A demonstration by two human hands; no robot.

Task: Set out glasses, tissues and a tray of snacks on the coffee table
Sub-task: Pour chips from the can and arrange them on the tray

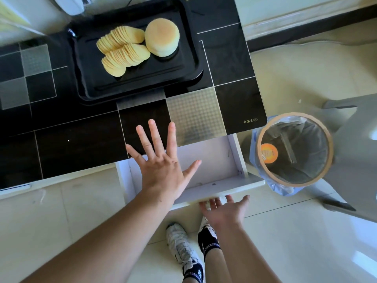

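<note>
A black tray [183,64] rests on the black glass coffee table [77,135]. On it lie two fanned rows of pale round crisps [122,50] and a stack of round pale cakes [162,36]. Below the table's near edge a white drawer [212,160] is pulled out, and what shows of its inside holds nothing. My left hand [161,160] hovers over the drawer and table edge, fingers spread, holding nothing. My right hand [224,209] is open at the drawer's front panel, fingertips against its lower edge. No glasses or tissues are in view.
A round bin [265,174] lined with a blue bag stands right of the drawer, with an orange lid inside. A grey plastic stool [355,144] is at the far right. A white object [69,5] sits behind the tray. My feet stand on pale floor tiles.
</note>
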